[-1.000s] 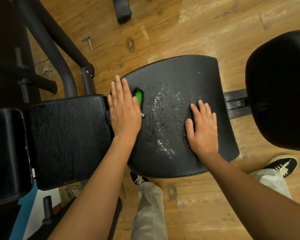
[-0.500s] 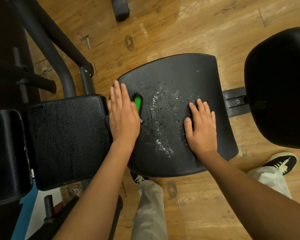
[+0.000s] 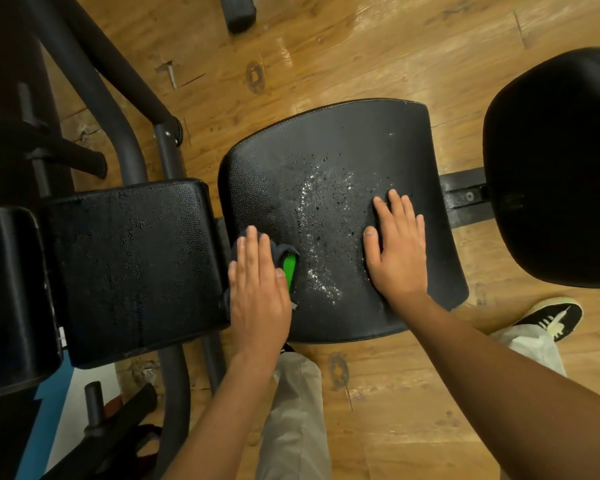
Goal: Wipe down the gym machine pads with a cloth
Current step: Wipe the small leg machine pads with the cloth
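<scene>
The dark cloth (image 3: 289,268), showing a green patch, lies at the left edge of the middle seat pad (image 3: 326,150), under the left hand (image 3: 257,289). That hand's fingers are straight and press flat on the cloth, which peeks out past the fingertips and thumb. The right hand (image 3: 397,251) rests flat on the pad's right side, fingers extended, holding nothing. Wet droplets (image 3: 319,216) speckle the pad between the hands. The pad's far half is uncovered. A rectangular pad (image 3: 129,265) sits just left, and a rounded pad (image 3: 561,168) lies right.

A scuffed, glossy wooden floor (image 3: 361,46) reflects light.
</scene>
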A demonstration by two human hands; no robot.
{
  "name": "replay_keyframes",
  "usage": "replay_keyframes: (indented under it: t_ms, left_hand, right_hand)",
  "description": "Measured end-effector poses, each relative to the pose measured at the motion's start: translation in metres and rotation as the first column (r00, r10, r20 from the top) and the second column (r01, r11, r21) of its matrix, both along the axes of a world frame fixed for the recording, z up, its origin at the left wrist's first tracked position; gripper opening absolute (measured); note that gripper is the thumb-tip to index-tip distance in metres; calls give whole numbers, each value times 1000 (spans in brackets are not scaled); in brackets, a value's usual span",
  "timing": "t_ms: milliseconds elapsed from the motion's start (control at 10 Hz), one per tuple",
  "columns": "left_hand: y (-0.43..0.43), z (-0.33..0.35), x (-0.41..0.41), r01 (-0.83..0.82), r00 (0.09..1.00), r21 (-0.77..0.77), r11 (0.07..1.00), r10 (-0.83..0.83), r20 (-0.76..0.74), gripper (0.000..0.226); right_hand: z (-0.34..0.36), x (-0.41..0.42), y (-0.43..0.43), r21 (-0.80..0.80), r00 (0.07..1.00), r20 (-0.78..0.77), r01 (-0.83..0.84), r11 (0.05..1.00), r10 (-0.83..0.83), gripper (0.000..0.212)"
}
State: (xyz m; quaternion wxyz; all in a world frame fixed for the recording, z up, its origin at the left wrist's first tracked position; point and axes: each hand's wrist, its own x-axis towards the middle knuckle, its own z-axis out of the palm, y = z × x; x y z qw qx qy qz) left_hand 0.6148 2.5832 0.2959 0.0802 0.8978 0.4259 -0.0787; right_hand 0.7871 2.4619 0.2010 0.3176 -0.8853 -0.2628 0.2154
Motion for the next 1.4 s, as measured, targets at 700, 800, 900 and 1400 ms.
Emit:
replay_keyframes:
  t_ms: [700, 800, 900, 1400]
  left_hand:
    - [123, -3, 117, -35, 995, 55, 998, 30, 99, 58]
    - [106, -1, 101, -24, 995, 56, 998, 18, 96, 59]
    - [68, 3, 63, -27, 997, 20, 999, 25, 72, 59]
    - [103, -4, 108, 29, 999, 81, 996, -31, 18, 60]
  right_hand:
    - [-2, -1, 0, 10, 1000, 10, 14, 1000, -14, 50]
    - [-2, -1, 0, 12, 1000, 6, 12, 1000, -12, 50]
    - [-1, 0, 0, 11, 1000, 0, 9, 1000, -9, 50]
    - [-1, -1, 0, 18, 1000, 15, 20, 1000, -20, 50]
